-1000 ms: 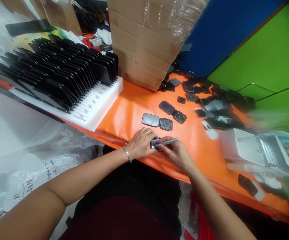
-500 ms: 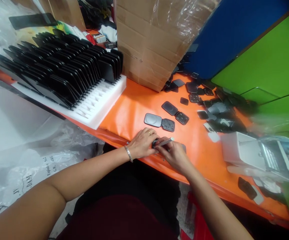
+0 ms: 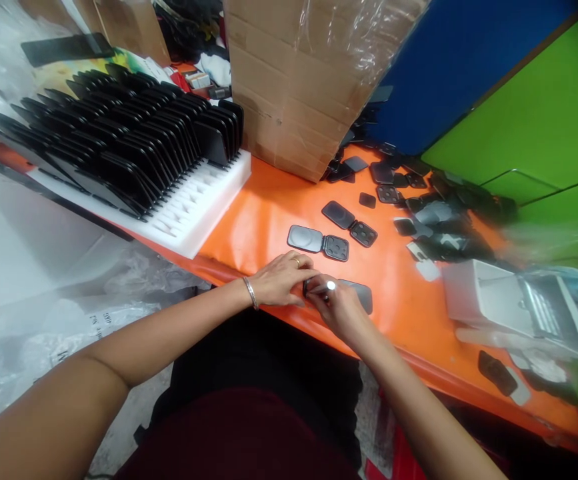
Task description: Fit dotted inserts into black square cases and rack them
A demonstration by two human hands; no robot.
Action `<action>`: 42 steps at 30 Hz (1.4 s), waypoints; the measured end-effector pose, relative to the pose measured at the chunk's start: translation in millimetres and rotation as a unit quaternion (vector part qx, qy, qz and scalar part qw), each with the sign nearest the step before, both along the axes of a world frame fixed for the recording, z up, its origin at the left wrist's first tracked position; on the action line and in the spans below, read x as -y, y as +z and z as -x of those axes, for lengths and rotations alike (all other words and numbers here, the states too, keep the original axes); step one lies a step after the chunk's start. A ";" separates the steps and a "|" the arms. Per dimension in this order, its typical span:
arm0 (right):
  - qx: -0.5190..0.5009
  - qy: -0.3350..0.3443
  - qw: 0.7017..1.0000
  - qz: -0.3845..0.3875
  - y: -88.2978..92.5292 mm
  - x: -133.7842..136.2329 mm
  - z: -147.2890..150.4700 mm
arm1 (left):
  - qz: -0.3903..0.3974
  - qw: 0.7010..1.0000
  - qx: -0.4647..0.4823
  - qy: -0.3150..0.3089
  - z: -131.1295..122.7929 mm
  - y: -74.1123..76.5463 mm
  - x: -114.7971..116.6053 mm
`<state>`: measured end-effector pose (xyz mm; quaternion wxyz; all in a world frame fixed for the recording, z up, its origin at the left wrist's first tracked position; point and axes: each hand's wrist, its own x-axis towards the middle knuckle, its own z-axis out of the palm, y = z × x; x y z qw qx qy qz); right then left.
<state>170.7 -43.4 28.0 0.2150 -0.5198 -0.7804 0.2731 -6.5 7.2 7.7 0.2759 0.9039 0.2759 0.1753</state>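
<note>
A hinged black device [image 3: 360, 294] lies unfolded at the table's near edge, its flat panel to the right, its other half mostly covered by my hands. My left hand [image 3: 283, 280], wearing a ring and bracelet, has its fingers closed on the covered half from the left. In my right hand [image 3: 341, 303] is a slim silver pen-shaped tool [image 3: 329, 287], its bright round end pointing up; its tip is hidden between my fingers at the device. Just beyond lie two more unfolded hinged devices, one with a grey panel [image 3: 306, 239] and one darker [image 3: 339, 215].
On the orange table [image 3: 269, 200], a white foam tray [image 3: 219, 210] at left holds rows of upright black pieces [image 3: 133, 140]. A cardboard box [image 3: 289, 87] stands behind. Loose black parts [image 3: 439, 227] and an open white box [image 3: 489, 297] are at right.
The silver tool has turned more upright, its end now facing me. My right hand has shifted slightly left and down, showing more of the device's flat panel.
</note>
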 end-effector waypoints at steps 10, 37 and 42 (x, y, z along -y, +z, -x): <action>0.002 0.041 0.995 0.087 19.6 -4.1 -4.5 | 0.000 1.000 -0.009 -0.009 2.7 0.5 -7.2; -0.016 -0.071 0.997 -0.025 -0.4 11.9 -32.5 | -0.097 0.986 -0.081 -0.112 -80.1 -6.4 -36.3; -0.047 -0.013 0.998 0.046 14.3 7.1 -41.3 | -0.103 0.984 -0.083 -0.121 -79.4 -6.3 -37.3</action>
